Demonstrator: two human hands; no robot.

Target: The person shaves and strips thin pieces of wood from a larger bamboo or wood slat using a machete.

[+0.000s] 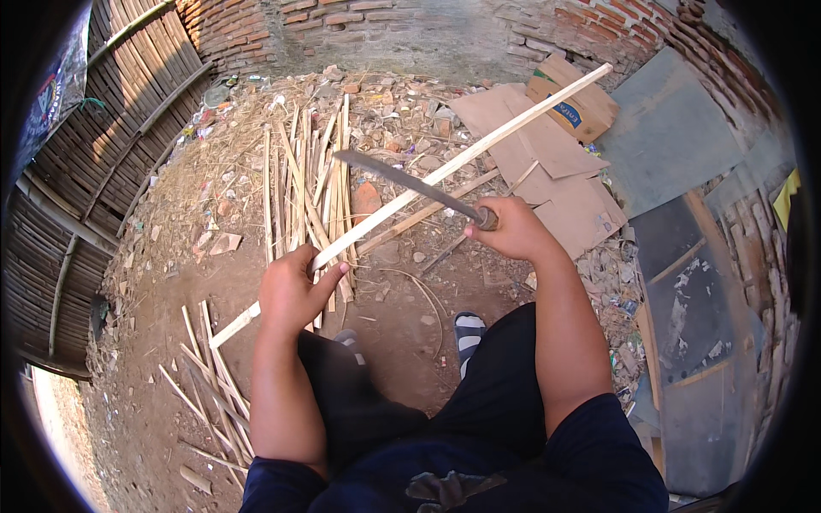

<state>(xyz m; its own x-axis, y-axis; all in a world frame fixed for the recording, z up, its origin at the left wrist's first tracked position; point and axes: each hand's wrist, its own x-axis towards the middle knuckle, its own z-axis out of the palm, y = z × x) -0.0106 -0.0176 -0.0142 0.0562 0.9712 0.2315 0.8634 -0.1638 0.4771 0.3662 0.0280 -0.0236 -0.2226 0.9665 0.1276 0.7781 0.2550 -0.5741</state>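
My left hand (295, 291) grips a long pale bamboo strip (479, 145) near its lower end; the strip slants up to the right toward a cardboard box. My right hand (513, 229) holds the handle of a long dark blade (402, 179). The blade reaches up and left and lies across the strip near its middle. Below the hands are my dark trousers and a striped sandal (468, 333) on the dirt.
A heap of split bamboo strips (299, 184) lies on the ground ahead, with more strips (209, 376) at lower left. Flattened cardboard (547, 162) and a cardboard box (577, 103) lie at right. A woven bamboo fence (94, 171) runs left; brick wall (402, 26) behind.
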